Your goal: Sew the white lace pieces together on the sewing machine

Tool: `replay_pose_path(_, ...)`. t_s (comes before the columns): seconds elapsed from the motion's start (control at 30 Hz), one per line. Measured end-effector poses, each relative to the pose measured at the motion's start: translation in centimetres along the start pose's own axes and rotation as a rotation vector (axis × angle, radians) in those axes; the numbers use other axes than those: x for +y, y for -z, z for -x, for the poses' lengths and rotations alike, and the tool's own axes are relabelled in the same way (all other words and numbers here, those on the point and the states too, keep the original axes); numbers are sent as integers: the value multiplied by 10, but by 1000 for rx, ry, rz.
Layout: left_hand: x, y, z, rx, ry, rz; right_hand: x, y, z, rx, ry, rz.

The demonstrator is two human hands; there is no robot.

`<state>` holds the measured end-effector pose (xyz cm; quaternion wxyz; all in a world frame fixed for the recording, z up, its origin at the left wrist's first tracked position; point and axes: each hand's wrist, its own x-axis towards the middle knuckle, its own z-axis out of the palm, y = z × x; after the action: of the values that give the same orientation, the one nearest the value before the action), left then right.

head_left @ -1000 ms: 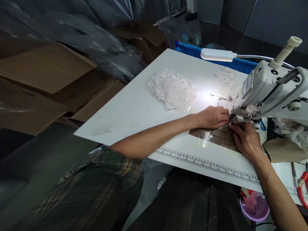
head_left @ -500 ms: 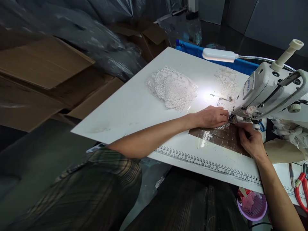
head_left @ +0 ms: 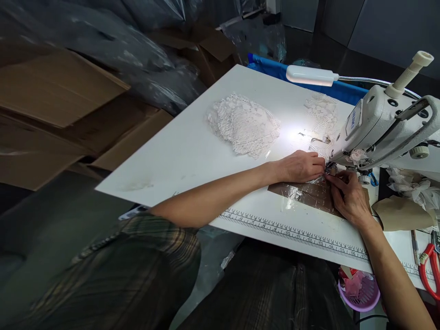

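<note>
White lace [head_left: 320, 147] lies beside the needle area of a white sewing machine [head_left: 374, 123]. My left hand [head_left: 302, 166] is closed on the lace just left of the presser foot, its fingers curled down. To the right of the foot is my right hand [head_left: 349, 192], its thumb and forefinger pinched close to the lace edge; what lies between them is too small to make out. A stack of white lace pieces [head_left: 244, 123] rests on the white table [head_left: 192, 160], left of the machine. More lace [head_left: 322, 110] lies behind the foot.
A lamp [head_left: 311, 75] lights the table. Brown tape [head_left: 305, 195] and a printed ruler [head_left: 292, 233] run near the front edge. Red-handled pliers [head_left: 428, 270] and brown paper [head_left: 402, 213] are at right, a purple basket [head_left: 362, 293] below. Cardboard boxes [head_left: 62, 91] stand at left.
My right hand has moved left, closer to the presser foot and my left hand. The left hand stays in nearly the same place. The whole view has shifted slightly.
</note>
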<state>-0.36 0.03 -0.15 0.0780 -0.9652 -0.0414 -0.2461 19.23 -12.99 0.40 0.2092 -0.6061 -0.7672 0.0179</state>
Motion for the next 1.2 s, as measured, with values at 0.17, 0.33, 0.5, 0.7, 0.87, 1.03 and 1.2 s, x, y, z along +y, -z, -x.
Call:
replay_pose_path(0.17,0,6,2,-32,-26,69,2,-3,2,6,21,36)
replay_pose_path(0.33,1,10,2,-93,-15,139,0,-3,3,23,-21,-65)
replay_pose_path(0.5,3,8,2,-75,-9,155,2,-1,5,142,-202,-325)
replay_pose_path(0.7,4,4,4,-24,-25,130,2,-1,6,122,-197,-250)
replay_pose_path(0.87,3,2,3,-7,-48,117,1,2,4,46,-39,-129)
replay_pose_path(1.03,4,6,2,-81,-32,145,0,2,3,21,83,67)
replay_pose_path(1.2,6,11,3,-76,-14,135,-4,3,4,-1,82,153)
